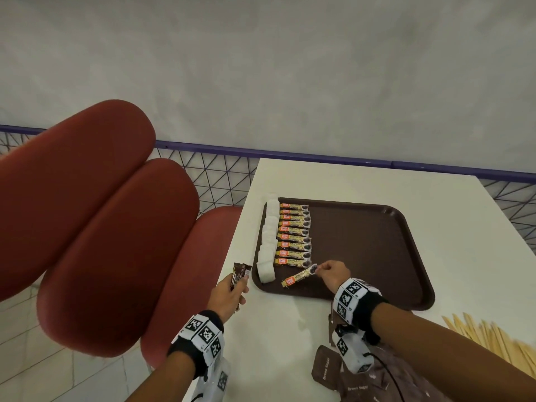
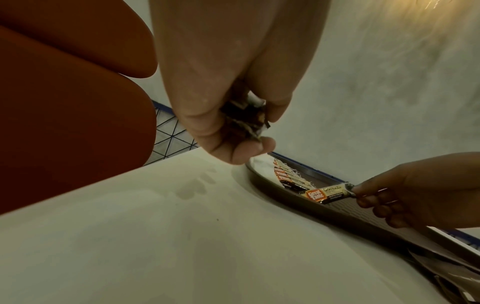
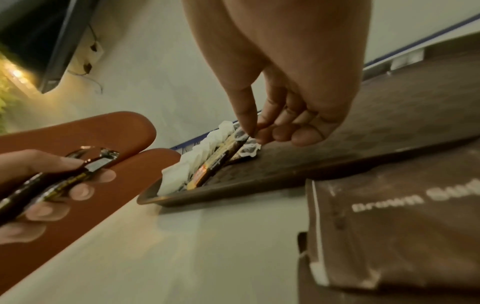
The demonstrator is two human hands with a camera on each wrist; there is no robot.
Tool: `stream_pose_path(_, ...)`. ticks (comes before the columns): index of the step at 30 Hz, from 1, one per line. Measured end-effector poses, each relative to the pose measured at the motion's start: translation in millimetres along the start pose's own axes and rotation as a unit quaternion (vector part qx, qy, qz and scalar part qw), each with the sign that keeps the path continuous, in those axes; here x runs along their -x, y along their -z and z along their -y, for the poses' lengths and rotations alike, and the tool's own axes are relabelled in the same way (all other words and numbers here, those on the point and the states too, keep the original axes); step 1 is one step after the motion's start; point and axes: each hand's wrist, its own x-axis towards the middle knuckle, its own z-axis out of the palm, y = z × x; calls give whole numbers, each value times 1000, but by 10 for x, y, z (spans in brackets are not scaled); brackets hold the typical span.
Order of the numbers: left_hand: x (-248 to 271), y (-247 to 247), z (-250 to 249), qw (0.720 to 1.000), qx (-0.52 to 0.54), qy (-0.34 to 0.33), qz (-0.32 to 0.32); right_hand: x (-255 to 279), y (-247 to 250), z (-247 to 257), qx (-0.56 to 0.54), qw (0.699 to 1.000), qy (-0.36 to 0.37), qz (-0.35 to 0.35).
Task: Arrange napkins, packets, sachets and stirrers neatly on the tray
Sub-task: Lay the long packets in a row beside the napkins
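At lower center of the head view, the right hand [image 1: 333,274] pinches a coffee stick [image 1: 298,277] above the brown tray [image 1: 377,256], while the left hand [image 1: 229,294] grips spare sticks [image 1: 240,274] beside it.

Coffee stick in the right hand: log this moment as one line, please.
right hand pinches coffee stick over tray | left hand holds spare sticks | row beside napkins | sugar packets, stirrers off tray
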Motion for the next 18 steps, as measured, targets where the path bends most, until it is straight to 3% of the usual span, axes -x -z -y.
stream_pose_path(18, 19, 24, 47, 1000, 8, 26, 3, 57, 13, 57, 166, 986, -4, 30)
